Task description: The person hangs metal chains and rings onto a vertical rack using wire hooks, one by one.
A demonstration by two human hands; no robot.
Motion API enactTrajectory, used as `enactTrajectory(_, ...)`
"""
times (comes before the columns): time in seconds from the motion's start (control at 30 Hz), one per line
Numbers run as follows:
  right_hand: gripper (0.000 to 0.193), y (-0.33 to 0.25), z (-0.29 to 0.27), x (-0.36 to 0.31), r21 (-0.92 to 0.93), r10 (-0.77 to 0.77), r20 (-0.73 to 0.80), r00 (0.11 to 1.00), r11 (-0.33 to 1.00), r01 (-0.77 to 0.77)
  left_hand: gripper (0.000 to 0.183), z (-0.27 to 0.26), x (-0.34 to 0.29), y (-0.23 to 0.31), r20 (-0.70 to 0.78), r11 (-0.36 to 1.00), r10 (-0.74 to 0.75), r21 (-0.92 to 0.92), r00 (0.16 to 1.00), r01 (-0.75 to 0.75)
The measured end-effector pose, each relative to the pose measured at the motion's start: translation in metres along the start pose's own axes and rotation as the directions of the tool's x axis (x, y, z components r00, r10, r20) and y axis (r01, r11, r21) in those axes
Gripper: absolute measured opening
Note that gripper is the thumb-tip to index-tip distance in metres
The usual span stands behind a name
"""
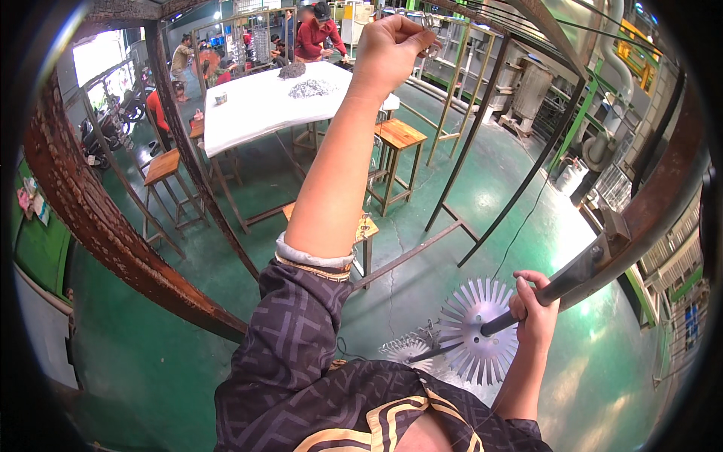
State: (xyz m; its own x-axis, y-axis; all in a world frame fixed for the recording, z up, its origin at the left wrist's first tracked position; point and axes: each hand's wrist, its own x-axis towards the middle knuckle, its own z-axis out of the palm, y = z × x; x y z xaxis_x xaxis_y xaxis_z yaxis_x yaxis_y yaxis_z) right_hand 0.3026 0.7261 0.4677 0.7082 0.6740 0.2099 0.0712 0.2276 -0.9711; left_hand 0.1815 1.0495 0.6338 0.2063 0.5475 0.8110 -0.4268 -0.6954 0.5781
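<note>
My left hand is raised high at the top of the view, its arm stretched out ahead. Between its thumb and fingers it pinches a small wire-like metal piece beside the overhead frame; its exact shape is hard to make out. Lower right, my right hand is closed around a dark rod. A silver disc with slotted, finger-like edges sits on that rod. Below and left of it is a smaller toothed disc, partly hidden by my clothing.
Rusty frame bars curve along the left, with a thick beam at right. Ahead stand a white-topped table bearing metal pieces and wooden stools. Several people work at the back; a gas cylinder stands right.
</note>
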Motion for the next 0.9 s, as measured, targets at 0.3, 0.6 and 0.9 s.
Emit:
enactTrajectory(0.3, 0.015, 0.0, 0.001, 0.001, -0.021, 0.006, -0.008, 1.0, 1.0, -0.006, 0.015, -0.001, -0.003, -0.006, -0.016, 0.962, 0.109, 0.254, 0.994, -0.102)
enactTrajectory(0.6, 0.014, 0.005, -0.004, 0.003, -0.006, 0.008, -0.006, 1.0, 1.0, -0.008, 0.018, -0.038, -0.03, 0.025, -0.103, 0.937, 0.188, 0.316, 0.977, -0.147)
enactTrajectory(0.9, 0.015, 0.003, -0.001, 0.005, 0.032, -0.013, 0.032, 0.999, 0.999, 0.012, 0.016, -0.073, 0.044, 0.016, -0.131, 0.989, 0.092, 0.128, 0.987, -0.075)
